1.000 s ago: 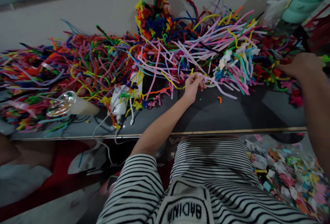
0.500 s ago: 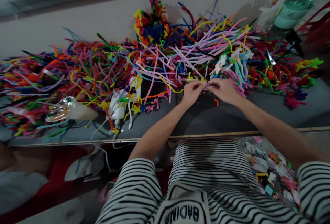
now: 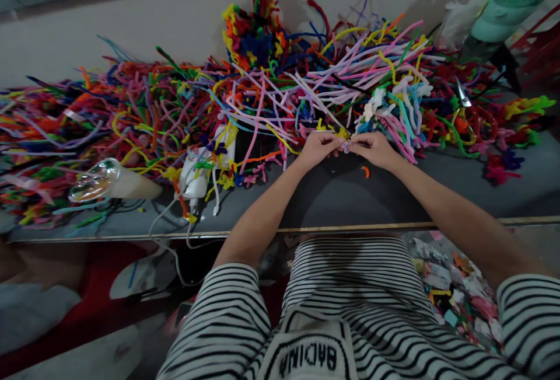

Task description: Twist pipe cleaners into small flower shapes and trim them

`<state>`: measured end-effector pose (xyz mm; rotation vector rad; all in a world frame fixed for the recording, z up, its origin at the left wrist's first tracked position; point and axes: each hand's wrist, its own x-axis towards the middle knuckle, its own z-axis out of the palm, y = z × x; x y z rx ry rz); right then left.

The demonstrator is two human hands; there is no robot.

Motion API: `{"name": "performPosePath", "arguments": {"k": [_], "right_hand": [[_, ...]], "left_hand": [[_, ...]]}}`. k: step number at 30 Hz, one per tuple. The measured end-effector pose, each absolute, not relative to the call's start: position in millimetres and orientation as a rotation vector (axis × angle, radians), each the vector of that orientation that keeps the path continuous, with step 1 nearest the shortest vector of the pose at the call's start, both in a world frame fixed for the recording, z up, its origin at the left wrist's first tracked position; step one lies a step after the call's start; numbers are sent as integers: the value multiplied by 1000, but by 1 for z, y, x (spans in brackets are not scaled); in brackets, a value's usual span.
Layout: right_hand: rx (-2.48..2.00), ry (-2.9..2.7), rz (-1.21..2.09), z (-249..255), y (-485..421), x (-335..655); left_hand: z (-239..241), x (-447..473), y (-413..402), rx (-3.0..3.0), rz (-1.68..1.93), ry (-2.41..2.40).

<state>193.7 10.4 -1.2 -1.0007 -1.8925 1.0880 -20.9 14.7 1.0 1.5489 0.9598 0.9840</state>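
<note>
Between the fingertips of both hands is a small piece of light purple pipe cleaner point(image 3: 345, 146), bent into a little looped shape. My left hand point(image 3: 318, 149) pinches it from the left, and my right hand point(image 3: 375, 149) pinches it from the right. Fingers partly cover it, so its full form is hidden. Just beyond the hands lie yellow pipe cleaner bits point(image 3: 341, 132) and a bunch of white, blue and pink pipe cleaner shapes point(image 3: 394, 108). A short orange scrap point(image 3: 366, 172) rests on the grey table point(image 3: 350, 199) below my right hand.
A long heap of coloured pipe cleaners point(image 3: 144, 105) runs along the wall. Scissors point(image 3: 464, 103) lie at the right, near a green container point(image 3: 499, 15). On the left are a tipped plastic cup point(image 3: 131, 182) and a white power strip point(image 3: 195, 175) with cables. Scraps point(image 3: 464, 292) cover the floor.
The purple piece now shows more plainly between the fingertips, as a small looped form. Both hands stay close together, with fingers slightly shifted. The camera view has moved a little.
</note>
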Motion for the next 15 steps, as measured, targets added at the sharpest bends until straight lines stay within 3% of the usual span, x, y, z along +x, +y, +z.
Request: {"name": "performPosePath", "arguments": {"k": [15], "right_hand": [[-846, -1703, 1102, -14, 6, 190]], "left_hand": [[7, -7, -2, 1381, 963, 980]]}}
